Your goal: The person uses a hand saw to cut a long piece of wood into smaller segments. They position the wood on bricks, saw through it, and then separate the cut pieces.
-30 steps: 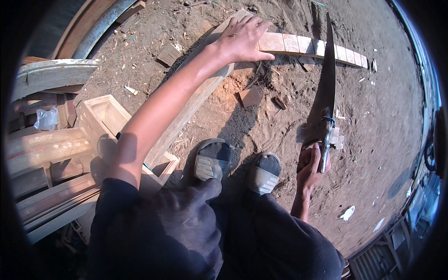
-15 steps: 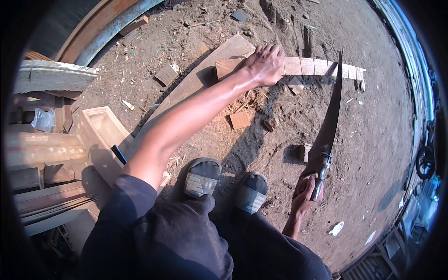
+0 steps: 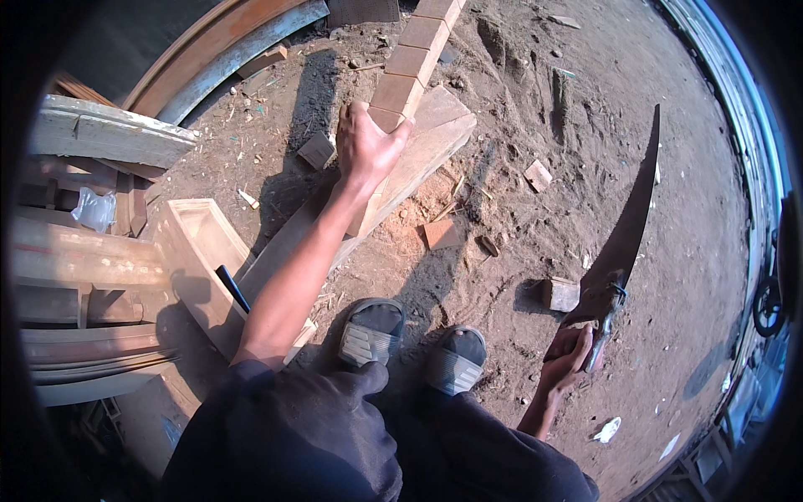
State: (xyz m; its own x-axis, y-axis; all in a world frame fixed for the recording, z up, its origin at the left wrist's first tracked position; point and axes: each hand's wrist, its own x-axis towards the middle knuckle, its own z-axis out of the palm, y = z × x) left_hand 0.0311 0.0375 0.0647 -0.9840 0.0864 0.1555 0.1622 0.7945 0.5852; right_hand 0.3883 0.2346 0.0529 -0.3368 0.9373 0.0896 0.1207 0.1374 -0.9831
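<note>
My left hand (image 3: pixel 368 146) is wrapped round a long wooden bar (image 3: pixel 411 60) with evenly spaced cuts across it. The bar slants away from me, and its far end runs out of the top of the picture. Beneath it a wide plank (image 3: pixel 431 138) lies on the ground. In my right hand (image 3: pixel 569 356) is the handle of a handsaw (image 3: pixel 629 226); its long dark blade points away from me, apart from the wood. A small square wood offcut (image 3: pixel 441 234) lies on sawdust near the plank.
A wooden block (image 3: pixel 561 294) sits on the sandy ground left of the saw. Another offcut (image 3: pixel 538 176) lies farther off. At my left are a box-like wooden frame (image 3: pixel 188 251) and stacked boards (image 3: pixel 92 263). My sandalled feet (image 3: pixel 372 330) stand close to the plank.
My left hand has swung the notched bar from pointing right to pointing away from me, turning it over the plank. The saw has shifted slightly right, still in my right hand.
</note>
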